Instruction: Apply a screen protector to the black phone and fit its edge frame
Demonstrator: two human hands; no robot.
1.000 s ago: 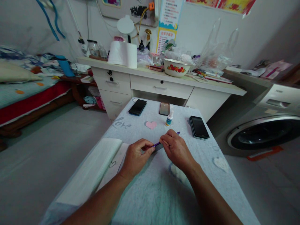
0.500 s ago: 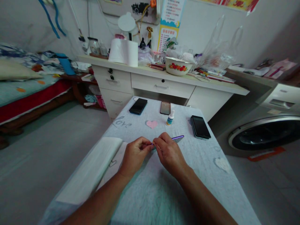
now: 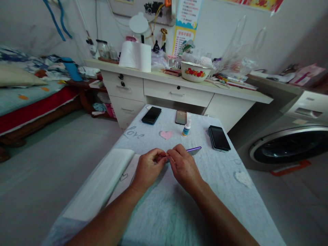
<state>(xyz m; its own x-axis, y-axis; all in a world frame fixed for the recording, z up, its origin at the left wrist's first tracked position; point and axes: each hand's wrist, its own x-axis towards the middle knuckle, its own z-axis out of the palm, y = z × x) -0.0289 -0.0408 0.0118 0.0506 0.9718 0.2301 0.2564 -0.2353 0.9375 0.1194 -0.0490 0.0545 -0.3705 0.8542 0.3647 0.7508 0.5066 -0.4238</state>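
Note:
Over the middle of the cloth-covered table, a slim phone with a purple edge is tilted almost edge-on, and most of it is hidden behind my hands. My left hand pinches its near left end between thumb and fingers. Right beside it, my right hand has its fingers closed at the same edge, fingertips almost touching the left ones. Whether something small sits between the fingertips cannot be made out. Beyond the hands stands a small spray bottle with a white cap and a blue and yellow label.
A dark phone lies at the far left, a brown-framed phone or case at the far middle, and stacked phones on the right. Folded white cloth or paper covers the left edge. Behind are a white desk and washing machine.
Both hands stay in nearly the same place at the phone's edge, with only slight finger movement. The phone's purple edge has tilted a little. Everything else is unchanged.

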